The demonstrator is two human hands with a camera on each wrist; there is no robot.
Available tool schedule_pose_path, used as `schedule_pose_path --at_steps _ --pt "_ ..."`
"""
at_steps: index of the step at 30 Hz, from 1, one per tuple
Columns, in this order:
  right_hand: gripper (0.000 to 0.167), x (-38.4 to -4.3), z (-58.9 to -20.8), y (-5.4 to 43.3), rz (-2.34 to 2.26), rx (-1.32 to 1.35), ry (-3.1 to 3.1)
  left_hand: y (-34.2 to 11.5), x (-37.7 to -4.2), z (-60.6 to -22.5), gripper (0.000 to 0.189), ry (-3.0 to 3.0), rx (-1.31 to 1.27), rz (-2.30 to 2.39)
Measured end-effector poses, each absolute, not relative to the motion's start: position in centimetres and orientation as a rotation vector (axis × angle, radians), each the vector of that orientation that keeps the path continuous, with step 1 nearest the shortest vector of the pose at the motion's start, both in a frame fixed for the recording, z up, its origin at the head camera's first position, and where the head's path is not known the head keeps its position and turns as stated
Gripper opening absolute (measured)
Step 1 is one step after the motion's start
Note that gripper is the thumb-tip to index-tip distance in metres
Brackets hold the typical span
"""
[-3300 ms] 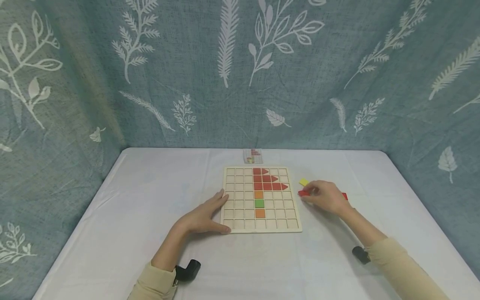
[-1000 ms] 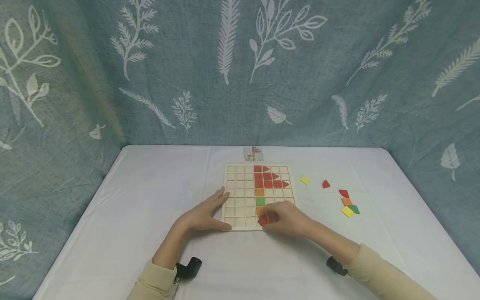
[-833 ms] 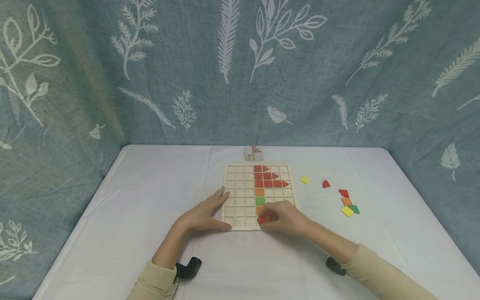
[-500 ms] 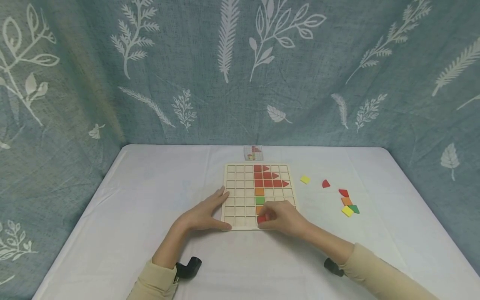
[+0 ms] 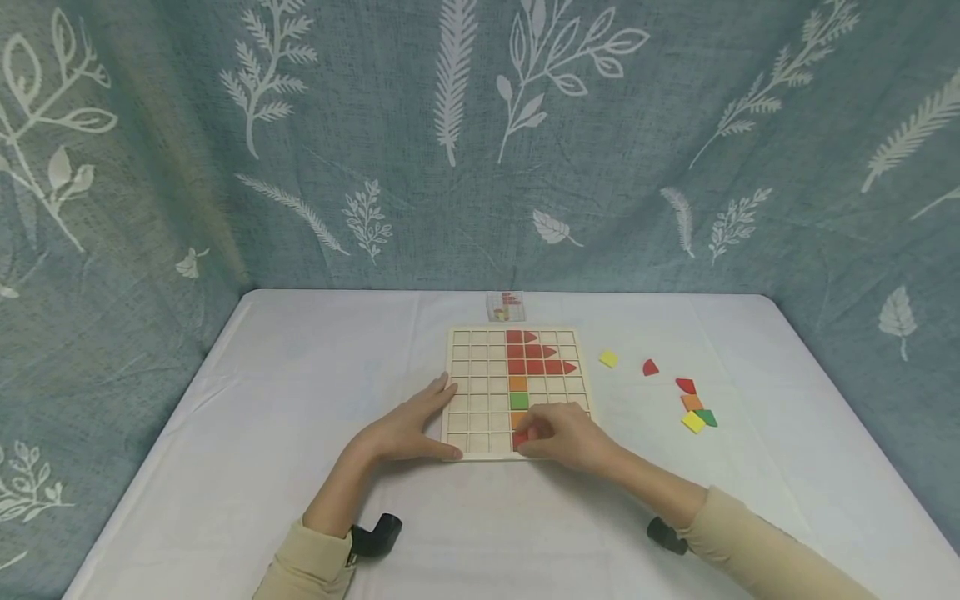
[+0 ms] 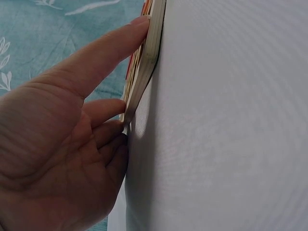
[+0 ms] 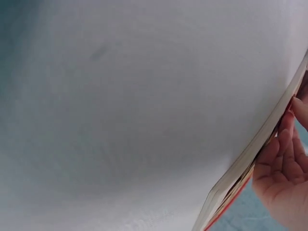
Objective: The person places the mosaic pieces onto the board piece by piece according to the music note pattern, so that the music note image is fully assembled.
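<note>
We are watching two bare hands working at a gridded board (image 5: 480, 402), which is lying flat on the white tablecloth (image 5: 262, 433).

Left hand (image 5: 405, 429): fingers are extending, spread, with the tips touching the board's left edge and the thumb touching its near-left corner. In the left wrist view we are seeing the thumb resting against the rim; this hand is gripping nothing.

Right hand (image 5: 566, 435): thumb and fingers are pinching a red tile (image 5: 519, 439) at the bottom-row cell of the fourth column. The fingers are partly covering it, so we are not able to tell whether it is sitting flat.

Above it in that column we are noting a lower orange tile (image 5: 516, 419), partly hidden by the hand, then a green tile (image 5: 518, 401) and an upper orange tile (image 5: 518, 383). Three rows of red pieces (image 5: 534, 367) are filling the top, each ending in a point toward the right.

Right of the board we are recording loose pieces: a yellow square (image 5: 608, 358) nearest, then a red rounded piece (image 5: 650, 367), and farther out a cluster of red, orange, green and yellow pieces (image 5: 692, 403).

Beyond the board's far edge a small printed card (image 5: 506, 307) is lying. Behind the table a blue-green curtain (image 5: 420, 100) with white leaf prints is hanging.
</note>
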State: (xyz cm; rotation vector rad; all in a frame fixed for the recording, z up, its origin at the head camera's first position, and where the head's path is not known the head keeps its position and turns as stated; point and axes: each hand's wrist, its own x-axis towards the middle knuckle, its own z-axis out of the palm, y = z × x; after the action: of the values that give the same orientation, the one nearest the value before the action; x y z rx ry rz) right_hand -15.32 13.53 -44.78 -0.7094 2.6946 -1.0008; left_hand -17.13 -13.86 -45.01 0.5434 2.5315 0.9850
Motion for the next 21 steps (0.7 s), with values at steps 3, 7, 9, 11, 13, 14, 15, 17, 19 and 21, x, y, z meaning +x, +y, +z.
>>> schedule_pose_path --at_steps 3,7,9,11,13,14,15,17,19,21 --pt "0.014 -15.3 -44.6 13.8 -1.011 -0.678 2.695 -13.8 -17.2 -44.9 0.101 2.524 0.537 0.993" --pt "0.009 -15.5 -44.0 14.3 -1.066 -0.602 2.717 -13.8 -17.2 -44.8 0.102 2.515 0.535 0.998" --pt "0.009 -15.7 -43.7 14.8 -1.105 -0.545 2.721 -13.8 -17.3 -44.7 0.102 2.512 0.536 0.996" --pt "0.011 -15.9 -43.5 15.4 -1.133 -0.502 2.727 -13.8 -17.3 -44.7 0.103 2.509 0.537 0.995" --pt "0.012 -16.1 -43.4 16.2 -1.144 -0.465 2.739 -13.8 -17.4 -44.7 0.103 2.508 0.534 0.992" --pt "0.013 -16.2 -43.5 16.6 -1.147 -0.446 2.746 -13.8 -17.4 -44.7 0.103 2.508 0.533 0.993" --pt "0.014 -16.2 -43.5 17.1 -1.146 -0.428 2.755 -13.8 -17.4 -44.7 0.103 2.507 0.532 0.993" --pt "0.015 -16.4 -43.5 17.9 -1.149 -0.394 2.773 -13.8 -17.4 -44.7 0.103 2.507 0.531 0.992" --pt "0.017 -16.6 -43.5 18.8 -1.154 -0.340 2.787 -13.9 -17.4 -44.6 0.103 2.508 0.532 0.990" --pt "0.019 -16.9 -43.6 19.7 -1.153 -0.283 2.803 -14.0 -17.4 -44.6 0.103 2.508 0.533 0.988"
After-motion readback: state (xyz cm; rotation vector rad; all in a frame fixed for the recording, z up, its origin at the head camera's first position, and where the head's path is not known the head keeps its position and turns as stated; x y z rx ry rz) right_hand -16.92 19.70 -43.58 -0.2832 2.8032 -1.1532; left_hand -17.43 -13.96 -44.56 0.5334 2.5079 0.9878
